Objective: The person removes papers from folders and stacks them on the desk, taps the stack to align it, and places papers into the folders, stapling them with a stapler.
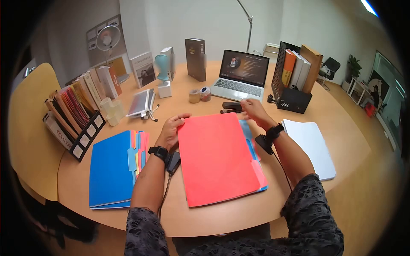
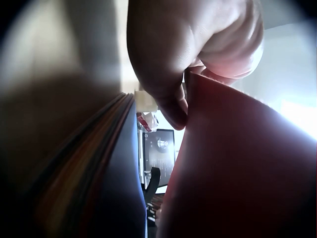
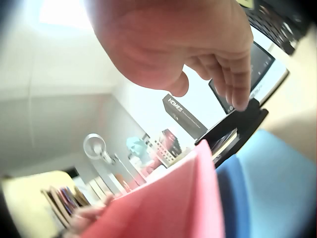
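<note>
The left hand (image 1: 171, 130) holds a red folder (image 1: 218, 158) by its upper left edge; the left wrist view shows fingers (image 2: 173, 111) pinching the folder's edge. Beneath the red folder, blue folder edges (image 1: 248, 132) stick out at the right. The right hand (image 1: 256, 113) is raised past the folder's top right corner, beside a black stapler-like object (image 1: 231, 105). Its fingers hang loosely, thumb apart, in the right wrist view; whether they touch the black object (image 3: 242, 126) cannot be told.
Blue folders with coloured tabs (image 1: 110, 166) lie at left, white paper (image 1: 309, 147) at right. Behind are a laptop (image 1: 239, 77), tape rolls (image 1: 200, 95), a zip pouch (image 1: 142, 103) and a dark upright box (image 1: 195, 59). Filled file racks (image 1: 294, 100) stand at both sides.
</note>
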Motion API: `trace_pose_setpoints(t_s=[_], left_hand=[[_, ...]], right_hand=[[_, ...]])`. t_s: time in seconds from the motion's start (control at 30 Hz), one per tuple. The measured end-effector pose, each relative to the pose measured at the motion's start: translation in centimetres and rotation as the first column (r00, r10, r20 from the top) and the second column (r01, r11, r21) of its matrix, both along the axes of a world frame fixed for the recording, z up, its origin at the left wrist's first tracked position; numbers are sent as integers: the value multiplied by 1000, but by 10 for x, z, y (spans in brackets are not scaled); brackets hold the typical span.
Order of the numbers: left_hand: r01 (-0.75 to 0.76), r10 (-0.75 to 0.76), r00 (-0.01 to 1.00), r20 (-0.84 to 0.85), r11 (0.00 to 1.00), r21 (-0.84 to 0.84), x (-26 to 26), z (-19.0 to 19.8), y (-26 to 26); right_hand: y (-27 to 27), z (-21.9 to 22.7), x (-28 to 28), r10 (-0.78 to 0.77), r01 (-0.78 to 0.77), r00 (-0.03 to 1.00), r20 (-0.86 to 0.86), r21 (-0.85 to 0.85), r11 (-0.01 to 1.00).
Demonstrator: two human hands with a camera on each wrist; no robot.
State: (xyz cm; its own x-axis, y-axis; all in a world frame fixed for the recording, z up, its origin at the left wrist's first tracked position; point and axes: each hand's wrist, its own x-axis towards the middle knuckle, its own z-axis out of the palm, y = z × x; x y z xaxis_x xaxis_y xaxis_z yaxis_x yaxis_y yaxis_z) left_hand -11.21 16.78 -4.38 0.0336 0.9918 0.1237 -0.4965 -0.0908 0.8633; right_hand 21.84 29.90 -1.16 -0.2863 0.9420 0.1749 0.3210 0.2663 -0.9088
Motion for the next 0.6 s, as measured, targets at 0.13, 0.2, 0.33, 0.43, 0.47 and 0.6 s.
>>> trace_pose_setpoints(t_s=[0.13,0.2,0.33,0.43,0.47,0.6], left_hand=[[-54,54,998,-43,999,2,5,11,-2],[-69,69,996,-56,998,4,11,20,-3],[-106,104,991,-88,994,-17,20,45,-7],[-78,66,972,-226,996,-43,28,73,-33],[-47,13,948,-317,994,-99,32,84,-47],[-42,-1,945,-328,991,-124,24,96,-85]], right_hand=[[-76,23,9,175,-247,963,-207,-405,880],[-93,20,7,306,-335,940,-150,-255,907],[-105,36,-2,165,-202,952,-259,-125,971],[-104,44,4,43,-69,929,-368,-59,996],[-102,42,5,14,-14,924,-382,3,1000],[-124,51,2,69,-125,844,-532,-70,990]])
